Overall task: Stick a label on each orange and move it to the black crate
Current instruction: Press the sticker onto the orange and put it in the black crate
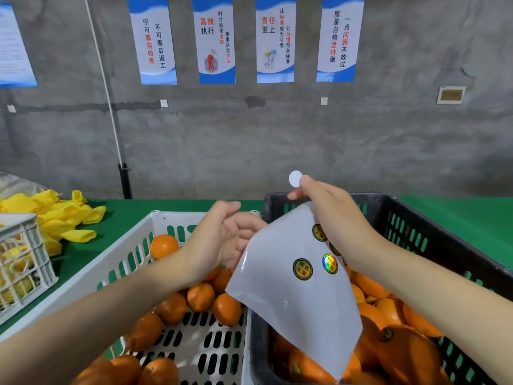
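At the far left a small white crate point(25, 262) is running out of the frame, its yellow contents too blurred to name. Beside it, yellow foam nets point(63, 215) are lying in a heap on the green table point(458, 212). The large white crate point(133, 243) is holding unlabelled-looking oranges point(163, 245), though both forearms are covering much of the pile and the bottom edge is cutting off the nearest fruit.

The left hand point(222, 237) is hovering above this crate with its fingers loosely curled and nothing seen in them; its lower fingers are smeared by motion and are partly disappearing behind the backing sheet point(291, 295). The sheet is hanging from beneath the right hand point(330, 212), carrying printed labels point(302, 269), two of them half hidden by the wrist. How the sheet is being gripped cannot be told.

The right hand's thumb and forefinger are pinching a round label point(295, 178), raised above the rim of the black crate point(416, 215) and showing only its blank white back. Fruit in the black crate point(399, 348) is lying partly behind the sheet and arm; whether it is wearing labels cannot be made out.
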